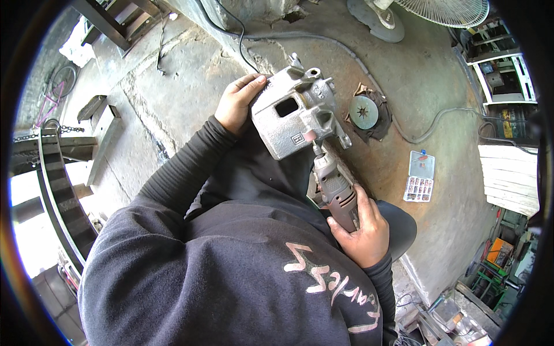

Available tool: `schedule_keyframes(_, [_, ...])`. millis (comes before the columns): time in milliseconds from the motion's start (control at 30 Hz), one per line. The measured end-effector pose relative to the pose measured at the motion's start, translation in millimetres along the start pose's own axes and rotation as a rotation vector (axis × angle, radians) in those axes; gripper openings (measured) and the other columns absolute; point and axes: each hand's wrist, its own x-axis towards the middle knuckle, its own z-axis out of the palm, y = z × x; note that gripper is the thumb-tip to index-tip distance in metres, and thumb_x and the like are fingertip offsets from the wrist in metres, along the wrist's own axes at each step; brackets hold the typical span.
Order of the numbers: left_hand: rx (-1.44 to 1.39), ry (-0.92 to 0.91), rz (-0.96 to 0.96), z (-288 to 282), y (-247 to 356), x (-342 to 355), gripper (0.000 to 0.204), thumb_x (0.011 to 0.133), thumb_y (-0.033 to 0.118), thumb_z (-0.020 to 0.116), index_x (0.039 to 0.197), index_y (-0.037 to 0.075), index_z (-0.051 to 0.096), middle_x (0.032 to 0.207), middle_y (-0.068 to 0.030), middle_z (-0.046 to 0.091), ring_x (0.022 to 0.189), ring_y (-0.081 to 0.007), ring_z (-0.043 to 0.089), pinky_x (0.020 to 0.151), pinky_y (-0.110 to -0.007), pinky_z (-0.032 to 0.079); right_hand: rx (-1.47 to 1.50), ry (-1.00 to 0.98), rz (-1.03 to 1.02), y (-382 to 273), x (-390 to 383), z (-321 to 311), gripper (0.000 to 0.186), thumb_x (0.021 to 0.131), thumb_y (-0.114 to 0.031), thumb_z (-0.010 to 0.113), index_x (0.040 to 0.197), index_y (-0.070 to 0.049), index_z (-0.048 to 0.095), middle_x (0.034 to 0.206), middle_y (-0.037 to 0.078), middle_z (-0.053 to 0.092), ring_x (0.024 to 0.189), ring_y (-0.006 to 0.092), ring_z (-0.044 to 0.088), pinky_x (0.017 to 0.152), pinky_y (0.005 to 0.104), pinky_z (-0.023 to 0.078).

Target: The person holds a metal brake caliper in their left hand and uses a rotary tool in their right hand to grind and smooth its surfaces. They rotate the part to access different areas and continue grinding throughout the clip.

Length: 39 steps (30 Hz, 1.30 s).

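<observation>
A silver-grey cast metal brake caliper with a rectangular window rests over my lap, tilted. My left hand grips its upper left edge, thumb on top and the other fingers hidden behind. In my right hand is a grey rotary tool, its body pointing up and to the left. A small pink grinding tip sits at the tool's nose, at or very near the caliper's lower face; I cannot tell whether it touches.
Right of the caliper, a round metal disc lies on a dark cloth. An open plastic case of small bits is on the concrete floor. A grey cable crosses the floor, and a fan stands at the back right. Shelves line the right.
</observation>
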Motion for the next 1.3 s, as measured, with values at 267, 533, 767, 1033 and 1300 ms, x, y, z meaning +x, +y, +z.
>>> schedule_keyframes(267, [0.041, 0.021, -0.001, 3.1, 2.8, -3.2, 0.025, 0.1, 0.017, 0.06, 0.115, -0.003, 0.064, 0.101, -0.007, 0.07, 0.089, -0.0127, 0.067, 0.08, -0.025, 0.053, 0.026, 0.033, 0.041, 2.4, 3.1, -1.9, 0.079, 0.076, -0.03, 0.081, 0.139, 0.003, 0.048, 0.112, 0.028, 0.064, 0.093, 0.0441, 0.068, 0.077, 0.046, 0.057])
schedule_keyframes(533, [0.01, 0.005, 0.006, 1.6, -0.2, -0.5, 0.025, 0.1, 0.018, 0.06, 0.115, -0.003, 0.064, 0.1, -0.0071, 0.07, 0.088, -0.0126, 0.067, 0.08, -0.025, 0.053, -0.004, 0.0, -0.018, -0.2, 4.4, 1.5, 0.079, 0.075, -0.028, 0.081, 0.139, 0.003, 0.047, 0.112, 0.027, 0.065, 0.094, 0.044, 0.067, 0.079, 0.046, 0.057])
schedule_keyframes(767, [0.044, 0.013, 0.012, 0.1, 1.0, -2.1, 0.026, 0.1, 0.018, 0.061, 0.115, -0.003, 0.064, 0.101, -0.0072, 0.07, 0.089, -0.0129, 0.067, 0.081, -0.025, 0.053, 0.039, 0.014, 0.104, -3.6, 6.1, -2.7, 0.075, 0.074, -0.02, 0.081, 0.138, 0.003, 0.049, 0.11, 0.026, 0.065, 0.096, 0.0419, 0.068, 0.081, 0.0441, 0.055])
schedule_keyframes(1033, [0.073, 0.005, 0.02, 3.0, 1.6, -3.5, 0.029, 0.101, 0.019, 0.059, 0.117, -0.005, 0.065, 0.103, -0.0084, 0.07, 0.093, -0.0132, 0.065, 0.085, -0.025, 0.051, 0.005, 0.004, 0.049, -2.0, 5.1, -1.5, 0.077, 0.074, -0.024, 0.082, 0.139, 0.003, 0.049, 0.109, 0.026, 0.065, 0.093, 0.0422, 0.068, 0.078, 0.0448, 0.056])
schedule_keyframes(1300, [0.037, 0.004, 0.021, 3.1, 0.3, -3.3, 0.026, 0.101, 0.018, 0.06, 0.116, -0.003, 0.064, 0.101, -0.0074, 0.07, 0.09, -0.0126, 0.067, 0.08, -0.025, 0.053, -0.011, 0.018, 0.035, -3.4, 10.1, 1.2, 0.078, 0.075, -0.03, 0.081, 0.139, 0.001, 0.048, 0.108, 0.027, 0.065, 0.092, 0.0428, 0.068, 0.075, 0.0454, 0.058])
